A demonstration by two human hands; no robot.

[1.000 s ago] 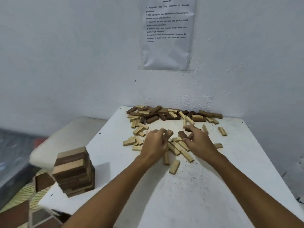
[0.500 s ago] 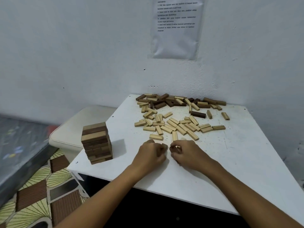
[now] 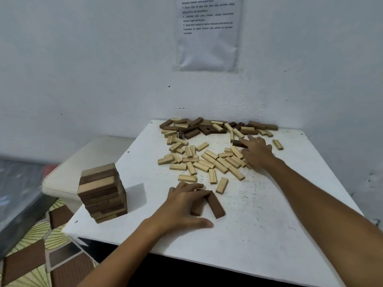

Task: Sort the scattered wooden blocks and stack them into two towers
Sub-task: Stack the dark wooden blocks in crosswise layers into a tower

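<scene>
**Two dark blocks set apart, right hand over the pile**

Head view: A white bench (image 3: 259, 235) is seen from above, pushed into a corner of a white wall (image 3: 83, 59). A printed sheet (image 3: 208, 34) is fixed to the wall above the bench.

A tower (image 3: 102, 192) of mixed dark and light blocks is stood at the bench's near left corner, well apart from the loose pieces. Light blocks (image 3: 207, 162) are scattered across the middle of the bench. A row of mostly dark blocks (image 3: 192, 129), mixed with some light ones, is laid along the far edge against the wall.

The left hand (image 3: 183, 206) is laid on the bench near the front, palm down, with its fingers relaxed and bent over two dark blocks (image 3: 215, 205) that lie side by side. One block is partly covered by the fingers; the other lies just beside them. No firm grip can be made out.

The right hand (image 3: 256, 151) is stretched out over the right part of the scatter, fingers spread and straight, nothing held. Its fingertips are placed at a single dark block (image 3: 238, 143); whether it is touched cannot be told. Several light blocks are hidden under the palm.

A patterned floor (image 3: 31, 255) and a pale cushion (image 3: 87, 162) are seen left of the bench.
</scene>
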